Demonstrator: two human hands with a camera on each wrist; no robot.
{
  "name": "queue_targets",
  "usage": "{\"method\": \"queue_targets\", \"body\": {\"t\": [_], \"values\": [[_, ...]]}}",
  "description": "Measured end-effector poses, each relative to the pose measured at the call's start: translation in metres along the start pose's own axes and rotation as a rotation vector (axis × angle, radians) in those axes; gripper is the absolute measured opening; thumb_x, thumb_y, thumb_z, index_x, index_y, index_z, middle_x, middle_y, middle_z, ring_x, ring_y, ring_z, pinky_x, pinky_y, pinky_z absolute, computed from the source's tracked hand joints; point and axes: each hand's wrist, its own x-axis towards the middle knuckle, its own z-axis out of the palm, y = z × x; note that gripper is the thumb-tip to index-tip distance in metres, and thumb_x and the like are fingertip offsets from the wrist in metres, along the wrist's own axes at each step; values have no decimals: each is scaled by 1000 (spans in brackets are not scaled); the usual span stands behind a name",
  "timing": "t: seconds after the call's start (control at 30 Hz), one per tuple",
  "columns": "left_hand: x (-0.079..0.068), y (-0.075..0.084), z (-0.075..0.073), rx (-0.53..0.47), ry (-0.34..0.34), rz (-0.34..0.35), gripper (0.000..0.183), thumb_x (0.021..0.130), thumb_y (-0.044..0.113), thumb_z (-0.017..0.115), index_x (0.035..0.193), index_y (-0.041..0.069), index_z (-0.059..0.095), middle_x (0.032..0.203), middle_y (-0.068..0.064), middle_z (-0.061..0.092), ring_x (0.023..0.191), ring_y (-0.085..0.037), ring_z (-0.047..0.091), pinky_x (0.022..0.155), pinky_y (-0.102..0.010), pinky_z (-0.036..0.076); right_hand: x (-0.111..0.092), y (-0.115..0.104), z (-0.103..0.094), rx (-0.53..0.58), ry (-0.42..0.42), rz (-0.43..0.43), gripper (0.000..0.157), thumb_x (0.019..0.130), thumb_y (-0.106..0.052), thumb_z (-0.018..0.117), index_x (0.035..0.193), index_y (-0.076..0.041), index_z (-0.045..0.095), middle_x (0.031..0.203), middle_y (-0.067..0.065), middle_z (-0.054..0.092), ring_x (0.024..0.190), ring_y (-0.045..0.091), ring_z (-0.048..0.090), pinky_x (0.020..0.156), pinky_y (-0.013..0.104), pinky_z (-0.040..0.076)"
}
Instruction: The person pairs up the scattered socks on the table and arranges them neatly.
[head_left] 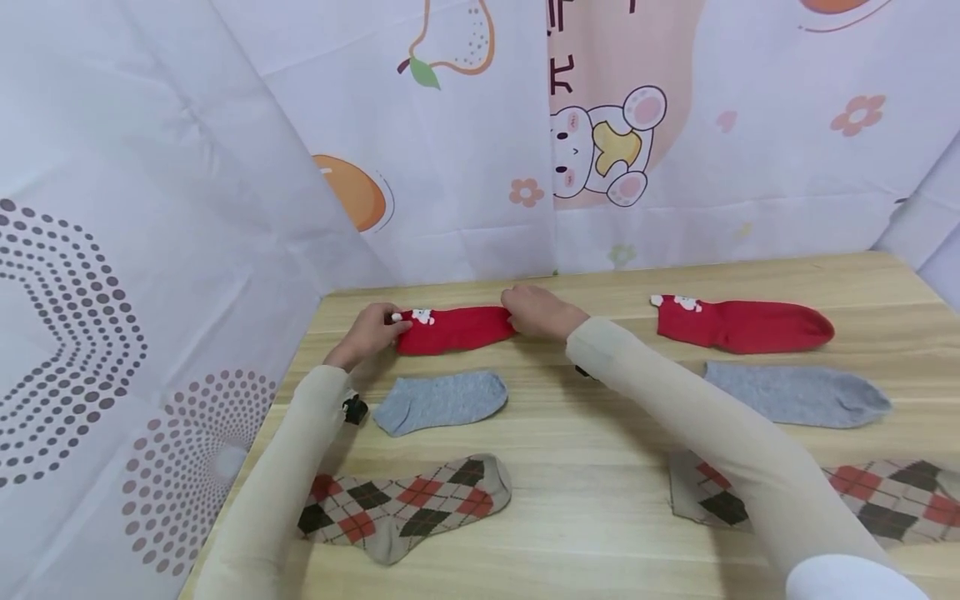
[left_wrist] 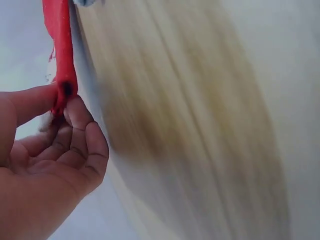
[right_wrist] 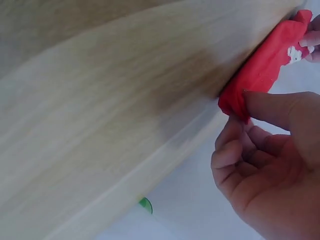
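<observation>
A red sock with a white figure near its cuff stretches between both hands at the back left of the table. The left hand pinches its cuff end between thumb and fingers, plain in the left wrist view, where the red sock hangs from the fingertips. At the other end, the right hand pinches the toe, and the right wrist view shows the red sock bunched at thumb and forefinger. Just in front lies a grey sock, touched by neither hand.
An argyle sock lies at the front left, partly behind the left sleeve. On the right lie another red sock, a grey sock and an argyle sock, the last two partly covered by the right sleeve. Printed curtains border the wooden table.
</observation>
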Motion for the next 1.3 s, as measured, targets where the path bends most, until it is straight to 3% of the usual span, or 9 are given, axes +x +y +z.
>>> {"method": "queue_targets", "body": {"t": [0.2, 0.4, 0.6, 0.9, 1.3], "values": [[-3, -7, -4, -21, 4, 1, 21, 101, 22, 59, 105, 2, 62, 96, -13, 62, 89, -24, 55, 72, -30, 47, -4, 5, -2, 125, -3, 57, 9, 100, -11, 55, 97, -3, 56, 86, 8, 59, 79, 23, 53, 74, 35, 46], [-6, -4, -11, -58, 73, 65, 18, 101, 19, 59, 106, 2, 61, 93, -11, 60, 86, -22, 52, 71, -30, 43, -12, 11, -7, 278, 85, 45, 7, 101, -10, 55, 99, -3, 52, 86, 9, 57, 80, 24, 52, 75, 36, 45], [-10, 5, -13, -48, 95, 111, 18, 100, 17, 61, 109, 1, 63, 84, -9, 55, 76, -20, 48, 64, -27, 41, -22, 18, -10, 279, 153, -4, 8, 98, -8, 60, 97, -4, 54, 85, 8, 59, 76, 23, 52, 71, 35, 45], [-19, 18, -10, -56, 77, 155, 17, 99, 14, 63, 110, 1, 62, 86, -12, 57, 75, -22, 49, 61, -25, 41, -42, 26, -15, 272, 173, -57, 7, 96, -5, 63, 95, -3, 56, 82, 7, 60, 73, 21, 52, 69, 35, 45], [-30, 41, -2, -92, 46, 198, 13, 97, 14, 65, 101, 4, 58, 93, -12, 62, 80, -23, 52, 63, -27, 44, -74, 32, -25, 260, 169, -42, 11, 94, -5, 67, 97, -3, 57, 79, 5, 60, 68, 20, 53, 66, 34, 46]]}}
